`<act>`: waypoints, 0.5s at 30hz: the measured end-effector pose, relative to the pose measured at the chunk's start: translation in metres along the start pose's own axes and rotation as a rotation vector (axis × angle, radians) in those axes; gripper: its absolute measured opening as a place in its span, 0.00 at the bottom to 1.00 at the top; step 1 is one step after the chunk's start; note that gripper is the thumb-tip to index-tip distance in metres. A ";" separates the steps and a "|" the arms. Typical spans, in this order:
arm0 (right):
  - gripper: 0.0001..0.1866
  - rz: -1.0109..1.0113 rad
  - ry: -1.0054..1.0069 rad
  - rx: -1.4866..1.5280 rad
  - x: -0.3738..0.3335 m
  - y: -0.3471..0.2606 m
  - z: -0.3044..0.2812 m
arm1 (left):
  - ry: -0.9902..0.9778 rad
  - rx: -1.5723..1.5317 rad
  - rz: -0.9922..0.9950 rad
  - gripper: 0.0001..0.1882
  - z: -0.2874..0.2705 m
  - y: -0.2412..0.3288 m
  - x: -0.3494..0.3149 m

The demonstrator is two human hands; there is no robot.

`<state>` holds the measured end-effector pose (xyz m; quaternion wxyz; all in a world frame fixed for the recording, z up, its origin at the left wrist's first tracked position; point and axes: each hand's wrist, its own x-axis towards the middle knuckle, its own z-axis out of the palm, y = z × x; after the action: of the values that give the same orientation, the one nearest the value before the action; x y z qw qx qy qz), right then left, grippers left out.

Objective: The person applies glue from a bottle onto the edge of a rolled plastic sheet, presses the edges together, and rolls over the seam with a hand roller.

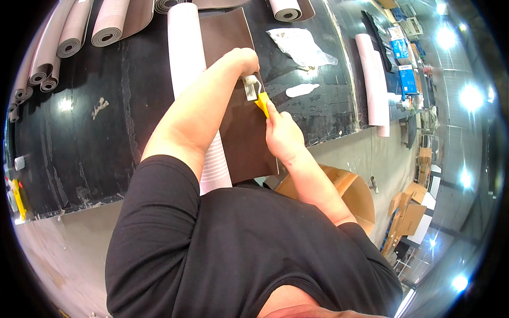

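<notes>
A rubbery mat, partly rolled, lies on the black table in front of me. Its ribbed pale pink roll [186, 47] is on the left, and its flat brown side [241, 143] spreads to the right. My right hand [283, 135] is closed around the yellow handle of a small roller [262, 105]. The roller's bent arm and white head lie over the mat's right edge. Just beyond the head, my left hand [244, 61] is curled at that edge; its fingertips are hidden, so what they hold cannot be made out.
Several rolled mats [108, 34] line the table's far left. Right of my hands are a clear plastic bag [302, 46] and a white patch [302, 90]. Pale rolls [371, 79] stand farther right, near blue boxes [407, 79]. A cardboard box [347, 191] sits below the table's near edge.
</notes>
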<state>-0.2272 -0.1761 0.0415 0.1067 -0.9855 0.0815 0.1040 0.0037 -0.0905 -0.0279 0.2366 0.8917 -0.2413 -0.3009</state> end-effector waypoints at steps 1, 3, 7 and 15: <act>0.24 -0.003 0.001 0.000 -0.003 0.000 0.000 | 0.019 -0.015 -0.025 0.14 -0.001 0.002 -0.005; 0.24 -0.024 0.079 0.043 -0.015 -0.001 -0.004 | 0.019 0.020 0.003 0.14 -0.009 0.007 -0.011; 0.24 -0.002 -0.015 0.008 -0.020 -0.010 -0.010 | -0.010 0.041 0.008 0.17 -0.005 -0.004 0.001; 0.25 0.030 -0.107 -0.085 -0.024 -0.008 -0.009 | 0.050 0.088 0.005 0.13 -0.001 0.003 -0.005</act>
<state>-0.2473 -0.1667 0.0568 0.0673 -0.9808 0.0859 0.1615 0.0003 -0.0901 -0.0233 0.2038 0.9080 -0.2505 -0.2670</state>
